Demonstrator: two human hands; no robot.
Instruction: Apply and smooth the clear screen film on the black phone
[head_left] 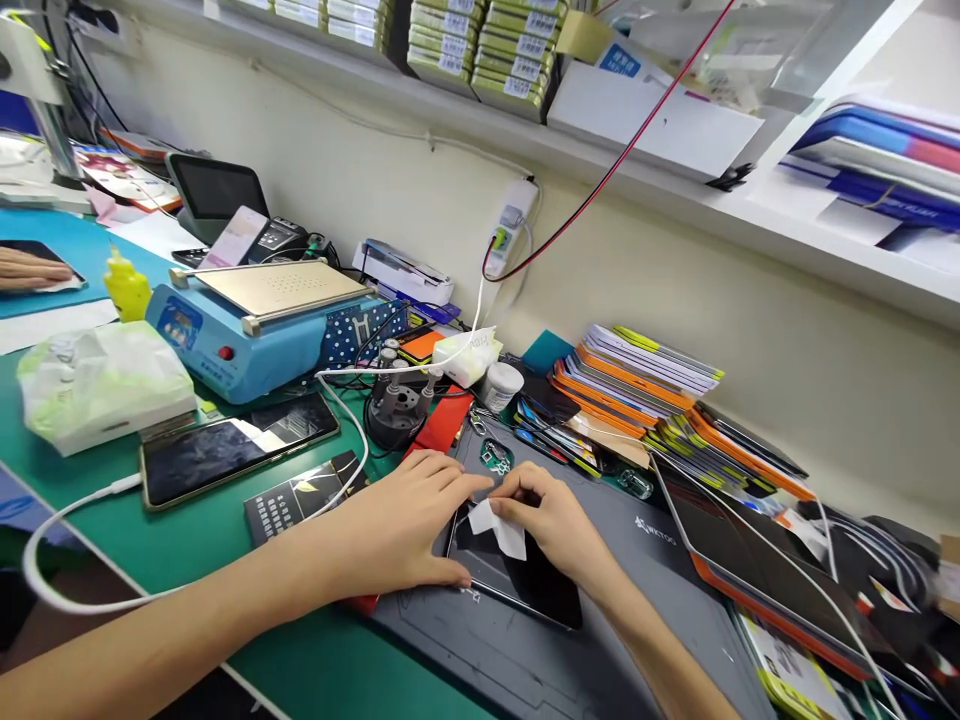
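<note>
A dark smartphone (pixel 546 590) lies screen up on a grey work mat. My left hand (pixel 397 515) spans its left end, thumb at the near edge and index finger stretched along the far side, gripping it in place. My right hand (pixel 555 520) pinches a small white wipe (pixel 504 532) between thumb and bent fingers, and the wipe rests on the black glass. My hands partly cover the phone's far left corner. Just beyond my fingers, a small green circuit board (pixel 496 457) lies on the mat.
A charging phone (pixel 240 450), black box (pixel 300 500) and tissue pack (pixel 105 385) lie left, before a blue heating plate machine (pixel 255 320). Stacked flat packages (pixel 637 380) and a tablet-like panel (pixel 757 550) stand right. White cables cross the bench. Another person's hand (pixel 34 270) is far left.
</note>
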